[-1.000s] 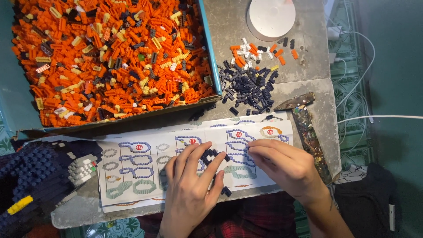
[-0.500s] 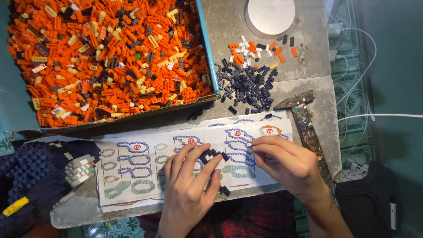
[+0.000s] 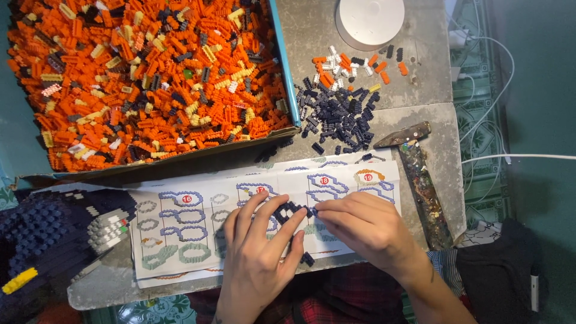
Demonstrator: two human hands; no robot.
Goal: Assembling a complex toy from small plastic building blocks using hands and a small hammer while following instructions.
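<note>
Right now both hands are working over a white paper instruction sheet [image 3: 198, 231] printed with looping blue outlines, lying flat on a grey stone slab [image 3: 420, 123]. The left hand [image 3: 259, 255] is spreading its fingers narrowly across a small dark navy strip of studded plastic bricks [image 3: 292, 210], pinning it against the sheet, while the right hand [image 3: 366, 225] is pinching the strip's right end between thumb and fingertips. Far left, a shallow cardboard tray with a blue rim [image 3: 287, 78] is brimming with knobbly orange, cream and black bricks. Just right of it, a loose heap of dark navy bricks [image 3: 339, 114] is lying on the slab, with a round white plastic disc [image 3: 369, 21] beyond. A rusty, paint-speckled hammer [image 3: 420, 180] is resting right of the sheet. Compared with a second ago, the hands are sitting almost where they were, the right fingertips having crept slightly leftward onto the strip.
</note>
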